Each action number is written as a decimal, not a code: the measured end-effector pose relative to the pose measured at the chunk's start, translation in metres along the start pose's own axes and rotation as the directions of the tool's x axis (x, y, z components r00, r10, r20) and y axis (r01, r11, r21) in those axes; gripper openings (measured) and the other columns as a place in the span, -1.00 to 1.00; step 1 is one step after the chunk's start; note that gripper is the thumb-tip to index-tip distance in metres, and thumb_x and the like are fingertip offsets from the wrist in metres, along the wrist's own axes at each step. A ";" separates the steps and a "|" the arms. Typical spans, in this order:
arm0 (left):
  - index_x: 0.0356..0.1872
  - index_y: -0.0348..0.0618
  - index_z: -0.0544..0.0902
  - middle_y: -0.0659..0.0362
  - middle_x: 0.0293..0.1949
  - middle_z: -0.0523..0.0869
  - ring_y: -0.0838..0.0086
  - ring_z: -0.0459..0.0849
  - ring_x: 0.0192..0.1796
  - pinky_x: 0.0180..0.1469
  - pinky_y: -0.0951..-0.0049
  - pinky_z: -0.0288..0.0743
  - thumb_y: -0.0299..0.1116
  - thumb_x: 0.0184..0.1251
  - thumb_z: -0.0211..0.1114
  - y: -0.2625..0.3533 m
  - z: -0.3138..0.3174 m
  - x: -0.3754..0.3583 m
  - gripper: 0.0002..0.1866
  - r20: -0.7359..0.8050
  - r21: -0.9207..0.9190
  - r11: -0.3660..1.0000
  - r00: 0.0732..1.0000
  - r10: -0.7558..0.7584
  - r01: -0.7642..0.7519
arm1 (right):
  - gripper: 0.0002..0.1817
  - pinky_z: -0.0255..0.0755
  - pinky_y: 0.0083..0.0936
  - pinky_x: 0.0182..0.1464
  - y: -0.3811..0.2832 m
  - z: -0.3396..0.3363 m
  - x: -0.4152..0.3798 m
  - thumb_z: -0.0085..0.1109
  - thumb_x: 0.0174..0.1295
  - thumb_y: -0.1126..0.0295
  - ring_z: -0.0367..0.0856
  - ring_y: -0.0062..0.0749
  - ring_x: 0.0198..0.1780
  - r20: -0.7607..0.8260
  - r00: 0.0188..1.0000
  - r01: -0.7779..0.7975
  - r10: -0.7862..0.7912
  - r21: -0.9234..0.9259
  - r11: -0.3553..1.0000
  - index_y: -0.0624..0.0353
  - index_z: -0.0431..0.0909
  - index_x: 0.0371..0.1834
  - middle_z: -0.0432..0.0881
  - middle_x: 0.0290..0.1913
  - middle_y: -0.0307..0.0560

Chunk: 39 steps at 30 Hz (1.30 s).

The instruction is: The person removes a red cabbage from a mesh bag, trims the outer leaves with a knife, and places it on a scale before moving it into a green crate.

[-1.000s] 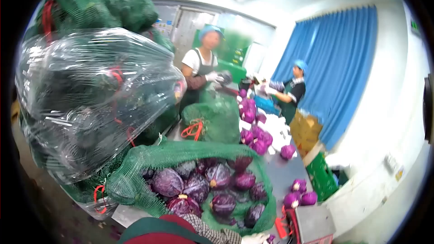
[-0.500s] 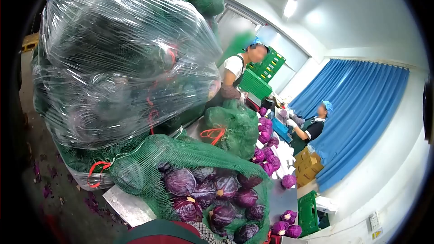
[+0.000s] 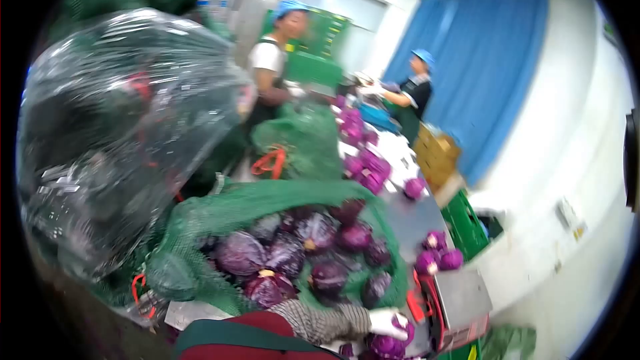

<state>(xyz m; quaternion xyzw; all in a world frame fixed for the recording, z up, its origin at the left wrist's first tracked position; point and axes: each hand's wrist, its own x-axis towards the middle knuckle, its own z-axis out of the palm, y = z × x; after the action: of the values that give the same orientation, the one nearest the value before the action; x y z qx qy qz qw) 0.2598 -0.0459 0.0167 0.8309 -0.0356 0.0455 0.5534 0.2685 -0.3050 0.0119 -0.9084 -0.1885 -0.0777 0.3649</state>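
My left hand (image 3: 385,322), in a white glove with a checkered oversleeve, is at the bottom right of the head view. Its fingers curl around a red cabbage (image 3: 389,345), partly cut off by the lower edge. My right hand is not in view. Beside my arm lies an opened green mesh bag (image 3: 200,223) with several dark red cabbages (image 3: 241,253) showing inside.
A tall plastic-wrapped stack of mesh bags (image 3: 127,133) stands on the left. Trimmed cabbages (image 3: 373,170) lie along the metal table (image 3: 407,217), near a scale (image 3: 463,297). Two co-workers in blue caps stand behind, by green crates (image 3: 313,67) and cardboard boxes (image 3: 437,153).
The view has swung right and levelled somewhat. My left forearm and gloved hand, with the cabbage, and the scale have come into sight at the lower right.
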 end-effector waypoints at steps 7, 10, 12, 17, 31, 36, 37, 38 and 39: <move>0.01 -0.37 0.56 0.15 -0.11 0.73 0.49 0.67 -0.03 0.10 0.46 0.55 -0.29 0.14 0.51 0.022 -0.007 -0.003 -0.51 0.061 -0.438 0.887 0.989 -0.132 0.146 | -0.81 0.37 -0.55 -0.22 0.138 0.065 -0.054 0.09 0.38 0.46 0.42 -0.53 -0.33 -0.239 0.897 -0.186 0.371 0.557 0.809 0.32 0.40 -0.05 0.46 -0.35 -0.20; 0.35 -0.44 0.24 -0.03 0.15 0.58 0.35 0.59 0.15 0.24 0.37 0.47 -0.07 0.05 0.56 0.021 -0.003 -0.003 -0.04 -0.011 -0.264 0.911 0.944 -0.331 0.317 | -0.83 0.45 -0.38 -0.03 0.146 0.029 -0.074 0.17 0.30 0.50 0.55 -0.20 -0.14 -0.188 0.906 -0.365 0.380 0.108 0.925 0.35 0.45 -0.13 0.55 -0.20 0.05; 0.36 -0.43 0.24 -0.04 0.18 0.54 0.34 0.56 0.19 0.28 0.35 0.44 -0.04 0.04 0.56 0.020 -0.002 -0.004 -0.02 0.009 -0.261 0.910 0.944 -0.331 0.322 | -0.71 0.45 -0.41 0.04 0.150 0.034 -0.072 0.23 0.23 0.56 0.56 -0.23 -0.06 -0.354 0.926 -0.114 0.129 0.063 0.991 0.34 0.47 0.01 0.56 -0.10 0.00; 0.36 -0.37 0.26 -0.02 0.18 0.54 0.34 0.54 0.21 0.31 0.34 0.41 -0.03 0.06 0.55 0.008 0.004 -0.005 -0.05 -0.024 -0.279 0.908 0.943 -0.333 0.313 | -0.62 0.45 -0.68 -0.20 0.032 0.033 -0.020 0.29 0.24 0.52 0.52 -0.61 -0.24 -0.017 0.994 -0.078 0.106 0.572 0.817 0.16 0.51 0.13 0.55 -0.09 -0.25; 0.36 -0.45 0.21 -0.14 0.22 0.50 0.23 0.51 0.28 0.31 0.30 0.42 -0.10 0.06 0.56 0.011 0.005 -0.010 -0.02 -0.075 -0.286 0.909 0.938 -0.338 0.305 | -0.50 0.38 -0.29 0.14 0.004 0.072 -0.014 0.42 0.06 0.35 0.44 -0.15 0.07 -0.005 0.996 -0.073 0.086 0.485 0.871 0.17 0.46 0.07 0.45 0.01 0.01; 0.33 -0.35 0.26 -0.03 0.20 0.52 0.32 0.51 0.26 0.32 0.31 0.40 -0.19 0.05 0.56 -0.009 0.015 -0.020 -0.11 -0.163 -0.388 0.890 0.933 -0.321 0.239 | -0.65 0.43 -0.30 0.00 0.024 0.091 -0.022 0.22 0.09 0.49 0.47 -0.19 -0.07 0.004 0.999 0.030 -0.033 0.346 0.938 0.20 0.46 -0.02 0.46 -0.10 0.01; 0.33 -0.34 0.27 -0.01 0.19 0.52 0.34 0.52 0.25 0.32 0.31 0.41 -0.24 0.06 0.56 0.001 0.013 -0.023 -0.14 -0.152 -0.451 0.858 0.927 -0.344 0.245 | -0.67 0.43 -0.32 -0.06 0.021 0.090 -0.020 0.20 0.08 0.52 0.47 -0.22 -0.12 0.011 0.999 0.029 -0.035 0.352 0.935 0.20 0.46 -0.04 0.45 -0.14 0.00; 0.33 -0.34 0.26 0.01 0.18 0.53 0.37 0.51 0.25 0.33 0.31 0.40 -0.29 0.08 0.55 0.002 0.014 -0.025 -0.16 -0.156 -0.474 0.848 0.924 -0.348 0.240 | -0.69 0.43 -0.35 -0.12 0.016 0.086 -0.018 0.18 0.07 0.54 0.46 -0.25 -0.18 0.023 0.999 0.022 -0.032 0.354 0.935 0.20 0.46 -0.07 0.43 -0.17 -0.01; 0.34 -0.31 0.26 0.03 0.19 0.52 0.39 0.51 0.24 0.33 0.32 0.38 -0.28 0.09 0.55 0.001 0.015 -0.028 -0.16 -0.163 -0.468 0.852 0.925 -0.343 0.233 | -0.70 0.43 -0.38 -0.18 0.010 0.081 -0.017 0.15 0.05 0.57 0.46 -0.29 -0.24 0.036 0.999 0.006 -0.021 0.357 0.934 0.20 0.46 -0.10 0.42 -0.21 -0.02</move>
<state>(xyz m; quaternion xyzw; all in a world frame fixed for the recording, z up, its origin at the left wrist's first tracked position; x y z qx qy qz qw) 0.2328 -0.0595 0.0086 0.6680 0.1481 0.0526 0.7274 0.2578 -0.2602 -0.0579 -0.8273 -0.2127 -0.0269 0.5192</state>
